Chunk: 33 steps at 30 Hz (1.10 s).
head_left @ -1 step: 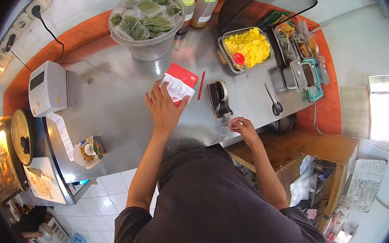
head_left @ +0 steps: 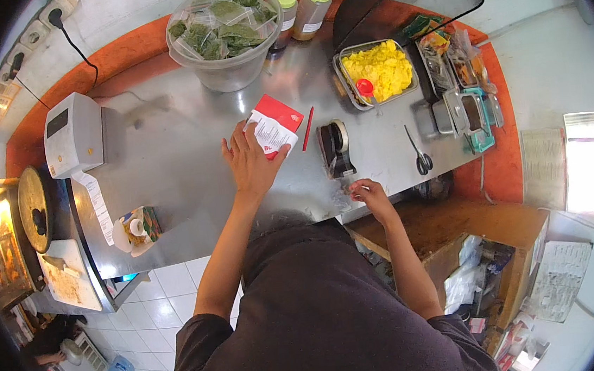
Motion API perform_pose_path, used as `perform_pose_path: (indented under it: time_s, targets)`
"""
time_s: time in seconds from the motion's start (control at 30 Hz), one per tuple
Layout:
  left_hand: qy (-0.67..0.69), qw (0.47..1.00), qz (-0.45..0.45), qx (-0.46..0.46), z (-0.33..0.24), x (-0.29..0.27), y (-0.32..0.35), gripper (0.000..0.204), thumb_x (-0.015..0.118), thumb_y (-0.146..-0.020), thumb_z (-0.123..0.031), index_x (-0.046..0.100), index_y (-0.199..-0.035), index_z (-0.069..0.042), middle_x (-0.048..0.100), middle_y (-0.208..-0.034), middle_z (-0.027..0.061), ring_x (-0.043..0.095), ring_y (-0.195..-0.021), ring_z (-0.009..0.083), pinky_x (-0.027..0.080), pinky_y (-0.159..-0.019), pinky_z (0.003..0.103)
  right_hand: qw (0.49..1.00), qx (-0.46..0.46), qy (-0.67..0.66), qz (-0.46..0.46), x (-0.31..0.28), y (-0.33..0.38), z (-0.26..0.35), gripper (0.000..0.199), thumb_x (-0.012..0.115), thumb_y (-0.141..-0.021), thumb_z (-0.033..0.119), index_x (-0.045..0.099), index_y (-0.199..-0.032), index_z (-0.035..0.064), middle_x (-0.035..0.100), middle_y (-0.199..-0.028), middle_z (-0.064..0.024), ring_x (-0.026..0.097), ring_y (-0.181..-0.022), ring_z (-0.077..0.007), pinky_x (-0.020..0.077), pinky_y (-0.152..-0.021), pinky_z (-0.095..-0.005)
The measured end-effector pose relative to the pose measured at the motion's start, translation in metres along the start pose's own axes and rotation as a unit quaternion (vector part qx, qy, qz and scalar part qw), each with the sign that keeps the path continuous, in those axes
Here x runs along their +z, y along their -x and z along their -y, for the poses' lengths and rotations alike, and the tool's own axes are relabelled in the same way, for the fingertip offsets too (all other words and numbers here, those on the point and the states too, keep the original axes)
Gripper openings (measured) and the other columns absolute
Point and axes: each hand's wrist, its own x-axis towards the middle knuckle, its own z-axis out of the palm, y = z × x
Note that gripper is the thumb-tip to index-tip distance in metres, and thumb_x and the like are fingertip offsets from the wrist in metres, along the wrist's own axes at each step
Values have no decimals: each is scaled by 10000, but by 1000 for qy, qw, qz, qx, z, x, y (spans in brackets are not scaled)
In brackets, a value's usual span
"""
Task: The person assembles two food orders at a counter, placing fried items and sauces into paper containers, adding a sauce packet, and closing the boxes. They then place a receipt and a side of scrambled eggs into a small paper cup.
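Note:
A red box (head_left: pixel 280 110) lies on the steel counter in front of me, a white printed slip (head_left: pixel 271 135) over its near part. My left hand (head_left: pixel 252 160) grips the box, fingers at the slip's left side and thumb across its near right corner. To the right, a black tape dispenser (head_left: pixel 328 156) holds a roll of tape. Just off its near end, my right hand (head_left: pixel 370 197) has fingertips pinched together. Something clear glints beside them, but what they hold is too small to tell. A red pen (head_left: pixel 308 129) lies between box and dispenser.
Behind stand a tub of bagged green leaves (head_left: pixel 227 78), two green-capped bottles (head_left: pixel 310 15) and a container of yellow food (head_left: pixel 380 72). Scissors (head_left: pixel 422 160) lie right. A receipt printer (head_left: pixel 75 134) and an open carton (head_left: pixel 138 231) stand left. A wooden cabinet (head_left: pixel 448 222) is below right.
The fingers of my right hand have shifted slightly by the dispenser, and the pinkish patch at their tips shows less. My left hand and the box have stayed in place.

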Motion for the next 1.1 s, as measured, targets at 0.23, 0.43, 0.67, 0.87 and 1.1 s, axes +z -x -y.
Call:
perform_pose_path:
  time_s: [0.23,0.43,0.67,0.87,1.1]
  targets:
    - [36,999,-32,-9,6,5,3,1123,861,-753,-556,293,-1562,-24,453,-1486,209,426,-1417,370,207,-1194,670,855,-119,503,34,-7,-19,26,210,698,-925,223,732,-982,24,684,-959,-223,669,-853,-384,547,-793,-476]
    - [67,997,-46,-19,10,5,6,1176,891,-698,-539,284,-1585,-60,461,-1464,177,427,-1413,341,183,-1203,669,796,-294,493,190,96,-38,186,220,600,-1013,242,684,-967,44,608,-1070,-205,602,-994,-385,492,-908,-480]
    - [70,995,-71,-18,11,8,6,1216,902,-656,-540,296,-1586,-43,495,-1460,171,450,-1398,341,205,-1221,630,648,-318,652,232,194,-112,218,371,710,-923,405,746,-988,42,665,-1129,-225,677,-1064,-412,536,-888,-522]
    - [40,998,-44,-22,16,7,13,1164,847,-732,-573,269,-1615,-82,435,-1514,208,370,-1464,426,147,-1242,635,689,-342,613,179,153,-158,232,429,827,-829,441,724,-963,47,697,-1033,-206,670,-1009,-366,534,-865,-469]
    - [380,867,-154,-284,42,84,72,1038,706,-960,-475,123,-1609,88,372,-1563,323,367,-1473,458,270,-1235,497,921,-107,271,260,145,-155,167,531,735,-985,388,601,-1331,7,684,-1212,-86,630,-1064,-155,511,-921,-336]
